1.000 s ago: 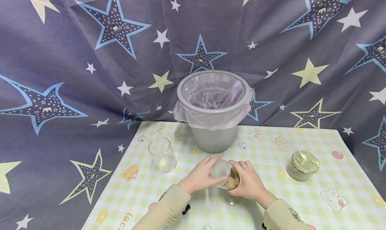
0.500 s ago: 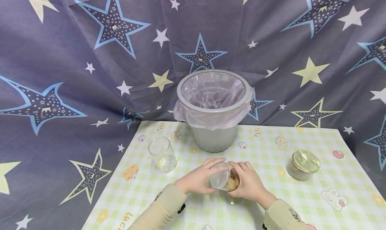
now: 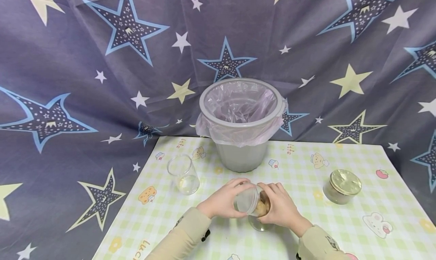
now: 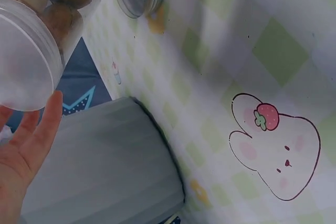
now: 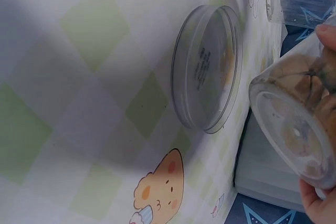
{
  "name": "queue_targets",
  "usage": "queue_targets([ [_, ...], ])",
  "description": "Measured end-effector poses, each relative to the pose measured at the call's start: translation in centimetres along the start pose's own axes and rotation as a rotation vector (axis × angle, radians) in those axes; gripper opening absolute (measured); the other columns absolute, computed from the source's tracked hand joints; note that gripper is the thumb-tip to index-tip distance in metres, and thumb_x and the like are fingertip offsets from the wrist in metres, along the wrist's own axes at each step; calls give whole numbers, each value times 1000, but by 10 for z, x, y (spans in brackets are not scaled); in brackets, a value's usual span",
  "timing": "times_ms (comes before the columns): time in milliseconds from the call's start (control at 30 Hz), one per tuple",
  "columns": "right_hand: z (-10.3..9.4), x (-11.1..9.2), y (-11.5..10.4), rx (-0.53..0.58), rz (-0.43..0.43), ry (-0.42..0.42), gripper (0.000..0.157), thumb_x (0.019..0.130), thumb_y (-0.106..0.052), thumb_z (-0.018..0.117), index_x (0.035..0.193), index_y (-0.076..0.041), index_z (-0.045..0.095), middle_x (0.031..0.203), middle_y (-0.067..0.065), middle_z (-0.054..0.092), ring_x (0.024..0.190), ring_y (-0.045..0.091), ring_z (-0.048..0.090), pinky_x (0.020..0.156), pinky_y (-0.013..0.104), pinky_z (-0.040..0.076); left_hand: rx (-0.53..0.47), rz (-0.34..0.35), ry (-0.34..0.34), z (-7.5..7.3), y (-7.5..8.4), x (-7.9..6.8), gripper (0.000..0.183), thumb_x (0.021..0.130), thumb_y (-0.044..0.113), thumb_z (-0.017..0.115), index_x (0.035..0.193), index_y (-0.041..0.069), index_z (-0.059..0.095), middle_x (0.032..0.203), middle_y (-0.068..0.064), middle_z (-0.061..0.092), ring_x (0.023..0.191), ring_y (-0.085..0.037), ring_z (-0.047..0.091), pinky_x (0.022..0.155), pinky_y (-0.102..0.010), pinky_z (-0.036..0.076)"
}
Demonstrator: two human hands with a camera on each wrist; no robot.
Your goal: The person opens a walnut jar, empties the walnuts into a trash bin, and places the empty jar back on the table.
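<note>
Over the front middle of the table, my two hands hold a clear jar (image 3: 262,205) lying tipped on its side, its lid end pointing left. Brown rounded pieces (image 4: 63,22) show through its wall; their kind I cannot tell. My left hand (image 3: 221,200) grips the frosted, translucent lid (image 3: 246,200), thumb below and fingers over the top. Around the jar's body curls my right hand (image 3: 282,207), and the jar's round base (image 5: 294,132) shows in the right wrist view. Beneath the jar, a clear shallow round dish (image 5: 202,72) rests on the tablecloth.
A grey bin (image 3: 242,158) lined with a pinkish plastic bag (image 3: 238,137) stands behind my hands. To the left is a clear, open-topped cup (image 3: 184,175); to the right, a short jar with a gold lid (image 3: 345,182). A starred curtain (image 3: 102,82) hangs behind the table.
My left hand has shifted its grip on the lid: its thumb has slid from across the lid's front to the lower edge. My right hand and the jar have hardly moved.
</note>
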State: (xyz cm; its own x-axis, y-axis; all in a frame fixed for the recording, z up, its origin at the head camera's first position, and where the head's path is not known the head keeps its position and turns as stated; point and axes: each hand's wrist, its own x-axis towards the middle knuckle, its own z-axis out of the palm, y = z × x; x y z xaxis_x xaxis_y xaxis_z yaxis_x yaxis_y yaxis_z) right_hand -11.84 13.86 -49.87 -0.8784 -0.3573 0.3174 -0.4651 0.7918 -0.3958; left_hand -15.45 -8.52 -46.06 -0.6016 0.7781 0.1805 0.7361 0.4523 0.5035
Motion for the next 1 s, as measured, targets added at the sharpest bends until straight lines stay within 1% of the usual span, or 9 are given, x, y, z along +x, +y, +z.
queue_targets([
  [133, 0, 1, -1, 8, 9, 5, 101, 43, -37, 93, 130, -7, 51, 106, 4, 60, 91, 15, 45, 82, 38, 46, -44, -27, 31, 2, -3, 0, 79, 71, 30, 83, 138, 18, 43, 137, -3, 43, 121, -20, 48, 88, -24, 51],
  [233, -1, 1, -1, 14, 16, 8, 101, 43, -36, 93, 130, -7, 51, 107, 4, 60, 91, 15, 44, 82, 37, 46, -81, -48, 34, 3, -4, -1, 79, 73, 29, 82, 139, 16, 41, 135, -4, 43, 118, -19, 49, 82, -18, 51],
  [400, -1, 1, -2, 38, 36, 14, 101, 42, -33, 93, 130, -6, 51, 108, 6, 60, 92, 15, 45, 82, 38, 46, -136, -56, 46, 4, -6, -2, 78, 73, 27, 81, 139, 17, 40, 134, -4, 43, 120, -21, 49, 83, -20, 52],
  [533, -1, 0, -2, 63, 55, 25, 101, 42, -31, 94, 130, -6, 51, 109, 6, 61, 92, 16, 45, 81, 39, 47, -181, -56, 57, 6, -8, -3, 78, 73, 24, 81, 138, 14, 38, 135, -6, 42, 121, -25, 49, 85, -26, 53],
  [633, 0, -1, -1, 91, 69, 30, 101, 42, -29, 94, 131, -8, 50, 110, 5, 60, 94, 16, 46, 81, 40, 48, -187, -63, 63, 6, -8, -4, 80, 74, 23, 80, 139, 13, 35, 136, -6, 40, 122, -24, 48, 87, -27, 53],
  [767, 0, -2, 1, 157, 85, 52, 101, 44, -28, 95, 131, -9, 48, 111, 6, 61, 96, 18, 47, 80, 42, 48, -195, -68, 75, 5, -8, -8, 82, 75, 21, 80, 142, 12, 33, 137, -6, 38, 124, -24, 47, 91, -24, 51],
  [900, -3, -4, 3, 213, 102, 90, 100, 44, -28, 95, 131, -10, 48, 114, 8, 62, 97, 18, 47, 79, 44, 48, -207, -63, 101, 6, -8, -12, 81, 76, 20, 79, 142, 9, 34, 136, -9, 37, 122, -27, 48, 94, -29, 51],
  [1000, -5, -5, 6, 241, 122, 106, 100, 44, -28, 95, 131, -11, 48, 117, 10, 62, 97, 18, 46, 80, 44, 48, -195, -86, 115, 8, -10, -17, 79, 76, 22, 79, 141, 10, 35, 137, -8, 37, 123, -25, 47, 96, -33, 49],
])
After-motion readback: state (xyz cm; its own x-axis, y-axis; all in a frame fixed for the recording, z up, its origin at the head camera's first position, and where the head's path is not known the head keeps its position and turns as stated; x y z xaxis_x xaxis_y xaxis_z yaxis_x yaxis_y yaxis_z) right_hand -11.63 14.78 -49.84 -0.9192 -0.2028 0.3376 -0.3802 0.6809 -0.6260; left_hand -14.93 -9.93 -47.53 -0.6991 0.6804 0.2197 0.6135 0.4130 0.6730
